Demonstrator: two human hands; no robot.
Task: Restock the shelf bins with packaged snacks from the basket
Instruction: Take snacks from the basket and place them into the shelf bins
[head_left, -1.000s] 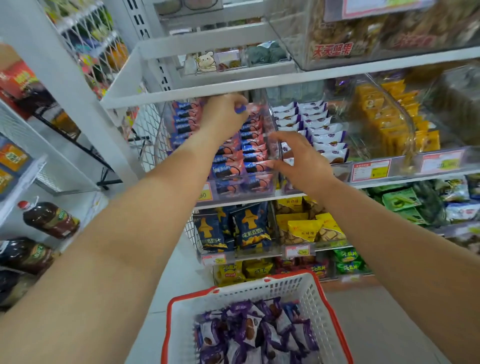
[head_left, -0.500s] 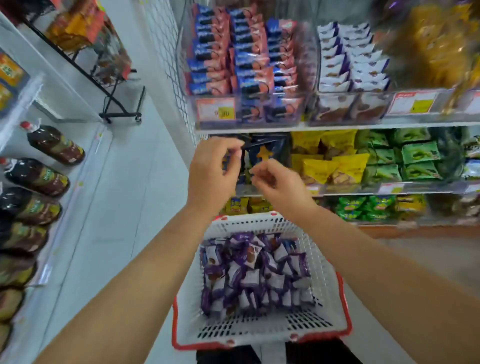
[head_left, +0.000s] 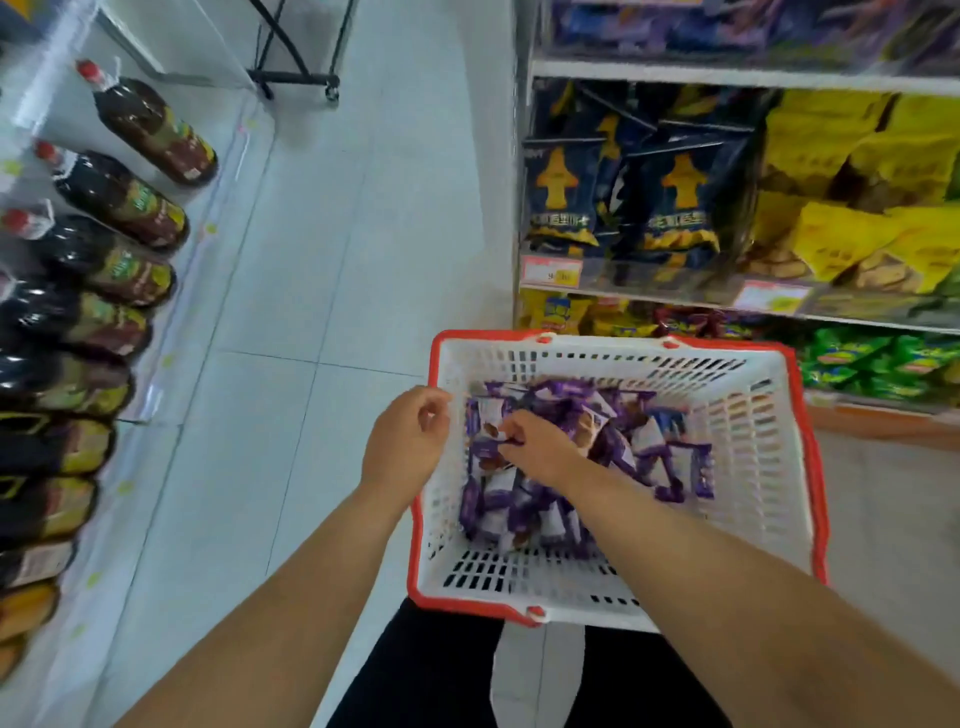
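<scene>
The right hand (head_left: 540, 449) is down in the basket (head_left: 769, 457), pinching a purple snack pack (head_left: 488, 415) right under its fingers, while the left hand (head_left: 408, 441) hangs loosely curled and holding nothing at the left rim.

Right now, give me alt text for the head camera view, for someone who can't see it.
Both hands reach into a white basket with a red rim, full of purple snack packets; the right hand pinches one, the left hand hovers at the rim. Snack shelves stand to the right, dark bottles to the left.
</scene>
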